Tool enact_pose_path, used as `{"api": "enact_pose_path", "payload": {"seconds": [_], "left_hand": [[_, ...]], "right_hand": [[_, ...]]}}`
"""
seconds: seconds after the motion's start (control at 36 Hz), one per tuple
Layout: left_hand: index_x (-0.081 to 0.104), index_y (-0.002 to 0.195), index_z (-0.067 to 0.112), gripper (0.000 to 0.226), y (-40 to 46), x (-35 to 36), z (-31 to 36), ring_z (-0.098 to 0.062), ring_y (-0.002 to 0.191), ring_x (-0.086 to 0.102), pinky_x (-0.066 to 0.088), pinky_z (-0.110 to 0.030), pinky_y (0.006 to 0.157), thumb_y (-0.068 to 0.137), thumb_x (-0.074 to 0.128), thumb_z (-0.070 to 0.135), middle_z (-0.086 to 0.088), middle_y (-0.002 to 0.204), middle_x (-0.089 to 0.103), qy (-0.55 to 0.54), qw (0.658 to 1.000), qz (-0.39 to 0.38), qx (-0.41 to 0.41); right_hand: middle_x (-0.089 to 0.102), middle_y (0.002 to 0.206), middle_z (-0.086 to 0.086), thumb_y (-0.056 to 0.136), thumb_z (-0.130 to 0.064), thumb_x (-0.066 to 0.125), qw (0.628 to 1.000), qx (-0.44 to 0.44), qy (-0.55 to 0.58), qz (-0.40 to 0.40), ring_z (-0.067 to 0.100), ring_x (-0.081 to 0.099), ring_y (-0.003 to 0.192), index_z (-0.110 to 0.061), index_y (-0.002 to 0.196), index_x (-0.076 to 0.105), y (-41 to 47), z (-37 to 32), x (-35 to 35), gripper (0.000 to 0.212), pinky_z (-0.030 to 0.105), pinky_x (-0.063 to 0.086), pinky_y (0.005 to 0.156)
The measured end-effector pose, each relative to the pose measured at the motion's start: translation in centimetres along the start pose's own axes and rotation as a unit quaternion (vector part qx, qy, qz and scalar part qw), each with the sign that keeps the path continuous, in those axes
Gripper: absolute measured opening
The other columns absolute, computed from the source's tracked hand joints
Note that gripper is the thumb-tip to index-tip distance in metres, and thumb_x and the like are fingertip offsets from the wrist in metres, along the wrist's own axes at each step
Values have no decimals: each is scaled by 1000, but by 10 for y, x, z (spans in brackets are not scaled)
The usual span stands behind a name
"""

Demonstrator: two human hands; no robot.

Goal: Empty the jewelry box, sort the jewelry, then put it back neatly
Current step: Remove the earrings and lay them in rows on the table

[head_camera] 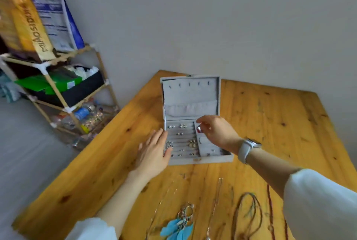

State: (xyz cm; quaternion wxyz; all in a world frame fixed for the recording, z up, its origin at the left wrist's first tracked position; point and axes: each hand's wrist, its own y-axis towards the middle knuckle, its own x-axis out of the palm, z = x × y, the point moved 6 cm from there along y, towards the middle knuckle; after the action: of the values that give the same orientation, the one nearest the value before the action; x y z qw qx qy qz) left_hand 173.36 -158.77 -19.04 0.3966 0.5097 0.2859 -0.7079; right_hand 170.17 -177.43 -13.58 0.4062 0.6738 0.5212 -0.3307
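Grey velvet-lined jewelry box [195, 160], rectangular, lid open and standing upright at the far side; it sits on the knotty pine wooden table [270, 116] and serves as the landmark for all entries below.

Right hand [218, 131]: over the box's right compartments, fingers curled, thumb and forefinger pinching a small red-and-silver piece [199, 128] just above the upper right compartment. A white smartwatch [249, 149] is on that wrist.

Left hand [154, 150]: fingers straight and together, holding nothing, lying flat against the box's left edge with the fingertips reaching over the rim.

Box base, left section: grey padded rows carrying small silver and pearl-like stud earrings [181, 125] in pairs, spread from the far row to the near row; one larger silver piece [169, 144] lies by the left-hand fingertips.

Box base, right section: narrow compartments holding a thin ring-like item [201, 140] and a few tiny pieces too small to identify.

Lid interior: a row of five small hooks [189, 84] along the top, bare, and a gathered grey pocket [191, 108] across the lower part.

On the table nearer than the box: thin chain necklaces [216, 199], a turquoise feather pendant with silver rings [179, 226], brown cord necklaces [247, 216] and a dark red beaded strand [270, 208], laid out apart from one another.

Left of the box, off the table: a wooden rack [63, 102] with bags, a black bin and plastic bottles.
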Motion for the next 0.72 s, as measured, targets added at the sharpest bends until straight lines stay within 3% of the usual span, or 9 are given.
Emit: {"api": "enact_pose_path", "payload": {"seconds": [0.11, 0.22, 0.31, 0.44, 0.61, 0.72], "left_hand": [[-2, 147, 24, 59, 12, 31, -20, -7, 141, -14, 3, -46, 114, 98, 22, 45, 11, 154, -11, -19, 998, -39, -42], [-7, 147, 24, 57, 14, 46, -24, -3, 139, -17, 0, -40, 114, 99, 18, 41, 13, 153, -11, -20, 999, -15, -34], [-6, 147, 24, 57, 13, 50, -26, 1, 137, -17, -3, -38, 112, 96, 12, 43, 16, 153, -9, -32, 999, 13, -26], [0, 148, 25, 78, 13, 53, -25, -2, 140, -12, -2, -37, 110, 75, -10, 51, 16, 154, 0, -27, 998, 48, -29], [9, 147, 26, 79, 12, 46, -23, -4, 141, -5, 1, -36, 110, 75, -4, 53, 13, 155, 5, -45, 996, 72, -25], [33, 141, 24, 62, 10, 37, -23, -12, 141, 9, 13, -42, 109, 85, 30, 51, 7, 153, 20, -93, 989, 111, -24]], "right_hand": [[61, 117, 7, 92, -16, 47, 999, -13, -4, -44, 25, 55, 109, -16, 116, 61, 30, -16, 46, 28, 32, 44, 87], [57, 120, 11, 92, -16, 47, 996, -34, -36, -73, 29, 45, 116, -17, 122, 57, 56, -23, 83, 32, 37, 39, 96], [55, 121, 10, 91, -21, 49, 995, -43, -59, -65, 29, 42, 116, -16, 118, 60, 69, -22, 102, 29, 40, 38, 97], [57, 115, 8, 88, -18, 55, 997, -51, -53, -10, 29, 42, 114, -11, 103, 65, 74, -17, 106, 20, 39, 36, 90], [61, 104, 11, 88, -14, 57, 998, -59, 8, 22, 29, 48, 104, -7, 99, 67, 71, -13, 96, 17, 35, 36, 88], [54, 91, 3, 87, -13, 60, 990, -5, 143, 18, 19, 51, 84, -7, 95, 68, 53, -7, 73, 13, 25, 39, 81]]}}
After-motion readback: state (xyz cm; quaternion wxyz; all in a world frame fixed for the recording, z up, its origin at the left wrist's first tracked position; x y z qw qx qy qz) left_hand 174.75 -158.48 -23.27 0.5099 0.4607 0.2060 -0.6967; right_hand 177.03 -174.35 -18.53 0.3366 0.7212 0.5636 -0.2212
